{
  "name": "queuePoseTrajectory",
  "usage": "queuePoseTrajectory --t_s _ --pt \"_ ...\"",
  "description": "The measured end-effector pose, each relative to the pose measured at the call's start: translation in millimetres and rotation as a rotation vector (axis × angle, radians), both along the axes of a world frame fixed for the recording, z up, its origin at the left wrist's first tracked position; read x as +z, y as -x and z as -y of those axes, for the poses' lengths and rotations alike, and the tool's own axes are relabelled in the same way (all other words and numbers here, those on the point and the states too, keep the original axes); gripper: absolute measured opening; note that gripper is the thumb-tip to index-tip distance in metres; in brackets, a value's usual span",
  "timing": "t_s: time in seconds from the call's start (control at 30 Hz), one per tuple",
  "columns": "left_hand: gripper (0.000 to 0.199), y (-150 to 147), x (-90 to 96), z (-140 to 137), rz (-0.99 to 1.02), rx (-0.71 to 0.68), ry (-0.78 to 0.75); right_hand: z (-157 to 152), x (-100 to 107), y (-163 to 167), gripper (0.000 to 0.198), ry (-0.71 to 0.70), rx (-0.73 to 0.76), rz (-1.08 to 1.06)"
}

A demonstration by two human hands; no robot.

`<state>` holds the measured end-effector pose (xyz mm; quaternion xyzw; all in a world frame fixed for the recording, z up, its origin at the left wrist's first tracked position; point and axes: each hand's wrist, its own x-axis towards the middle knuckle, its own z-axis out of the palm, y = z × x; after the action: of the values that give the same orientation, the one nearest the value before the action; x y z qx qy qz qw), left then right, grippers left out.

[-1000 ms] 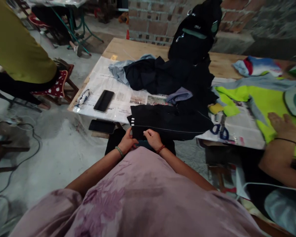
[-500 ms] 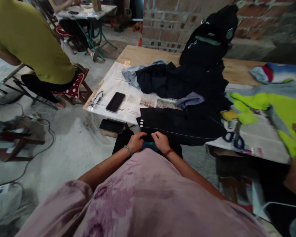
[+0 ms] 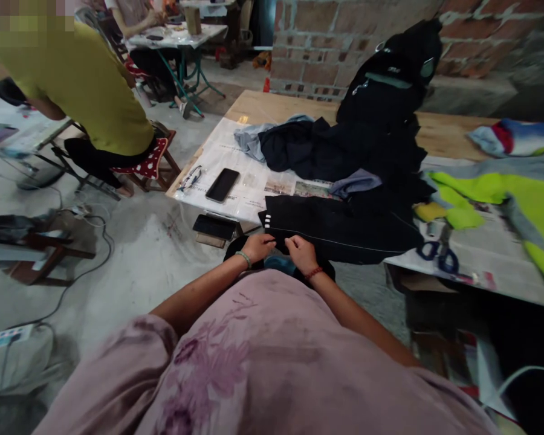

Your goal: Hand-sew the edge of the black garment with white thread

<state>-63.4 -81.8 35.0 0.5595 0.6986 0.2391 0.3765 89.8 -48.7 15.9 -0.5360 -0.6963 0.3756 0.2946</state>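
A black garment [image 3: 340, 229] lies flat along the near edge of the table, with a thin pale line along it and short white stripes at its left end. At its near left edge, my left hand [image 3: 257, 248] has its fingers pinched on the black cloth. Close beside it, my right hand [image 3: 301, 254] also pinches this edge, a small gap apart from the left. Whether a needle or thread is between the fingertips is too small to tell. Blue-green cloth [image 3: 278, 263] shows below the hands.
On newspaper lie a phone [image 3: 223, 185], dark crumpled clothes [image 3: 308, 148] and blue-handled scissors [image 3: 439, 257]. A black backpack [image 3: 385, 78] stands behind. Neon yellow-grey cloth [image 3: 485, 187] lies right. A second phone [image 3: 214, 226] rests below the table edge. A person in yellow-green [image 3: 104, 96] sits left.
The view has shifted, so the table and surroundings sit further right in the picture. Both hands keep their pinch at the garment's edge. Another person's hand at the right edge is out of view.
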Motion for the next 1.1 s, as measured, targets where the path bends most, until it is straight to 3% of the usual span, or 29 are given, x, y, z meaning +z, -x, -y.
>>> queuePoseTrajectory --t_s 0.3,0.5,0.67,0.77,1.0,1.1 --pt "0.032 -1.7 -3.2 1.3 -0.396 -0.121 -0.182 -4.9 -5.1 2.9 0.033 -0.025 0.015 0.023" --pt "0.027 -4.2 7.9 6.0 -0.527 -0.189 -0.069 -7.5 -3.3 3.3 0.033 -0.021 0.032 0.047" --pt "0.028 9.1 7.6 -2.1 -0.364 -0.288 -0.1 -13.0 0.1 1.7 0.029 0.012 0.033 0.065" --pt "0.028 17.1 4.0 -8.4 -0.194 -0.278 -0.117 -16.4 1.6 1.8 0.028 0.044 0.022 0.039" --pt "0.058 25.1 7.2 -5.5 0.359 -0.124 0.197 -16.0 2.0 -1.9 0.028 0.094 0.002 -0.011" --pt "0.053 25.2 6.0 -1.6 0.459 -0.106 0.223 -13.9 2.6 -2.7 0.029 0.118 0.018 -0.036"
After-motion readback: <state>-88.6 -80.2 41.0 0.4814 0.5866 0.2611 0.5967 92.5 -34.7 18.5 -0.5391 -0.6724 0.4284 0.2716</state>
